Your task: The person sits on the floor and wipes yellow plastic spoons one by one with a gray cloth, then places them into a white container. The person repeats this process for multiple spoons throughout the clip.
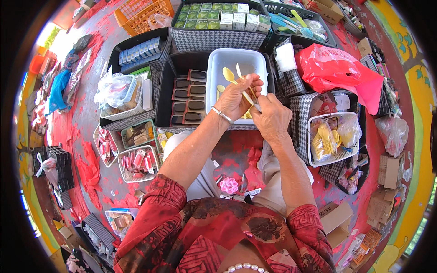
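Observation:
My left hand grips a bunch of cream plastic spoons over a pale rectangular tub; a metal bangle sits on that wrist. My right hand is beside it, fingers pinched on the lower stems of the same spoons. More spoons lie in the tub under my hands. The tub rests in a black checked fabric box next to rows of dark flat cases.
Checked boxes of small cartons stand behind. A red plastic bag lies at right, with a basket of yellow packets below it. Small baskets of red sachets sit at left, an orange crate far back.

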The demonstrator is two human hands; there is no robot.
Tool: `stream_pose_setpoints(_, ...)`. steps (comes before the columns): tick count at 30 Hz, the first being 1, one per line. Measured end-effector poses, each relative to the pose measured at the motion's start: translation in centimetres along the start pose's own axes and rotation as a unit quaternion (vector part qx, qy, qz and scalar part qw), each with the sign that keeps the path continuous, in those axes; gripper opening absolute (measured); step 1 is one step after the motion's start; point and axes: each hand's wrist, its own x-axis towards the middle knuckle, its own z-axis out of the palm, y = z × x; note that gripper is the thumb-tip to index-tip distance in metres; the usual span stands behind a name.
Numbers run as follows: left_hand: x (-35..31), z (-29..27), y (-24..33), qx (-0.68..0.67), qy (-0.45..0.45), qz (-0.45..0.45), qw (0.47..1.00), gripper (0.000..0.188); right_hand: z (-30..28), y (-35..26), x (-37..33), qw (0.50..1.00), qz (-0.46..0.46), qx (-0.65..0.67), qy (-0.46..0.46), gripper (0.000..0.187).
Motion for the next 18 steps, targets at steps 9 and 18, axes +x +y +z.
stream_pose_setpoints(9,-0.1,-0.2,0.1,0.043,0.014,-0.005,0.999,0.018,0.8,0.1,0.2,0.988,-0.129,-0.081,-0.002,0.018)
stream_pose_setpoints(18,0.3,-0.8,2.0,0.1,0.049,0.021,0.994,0.027,-1.7,1.7,0.6,0.99,-0.071,0.115,-0.029,0.019)
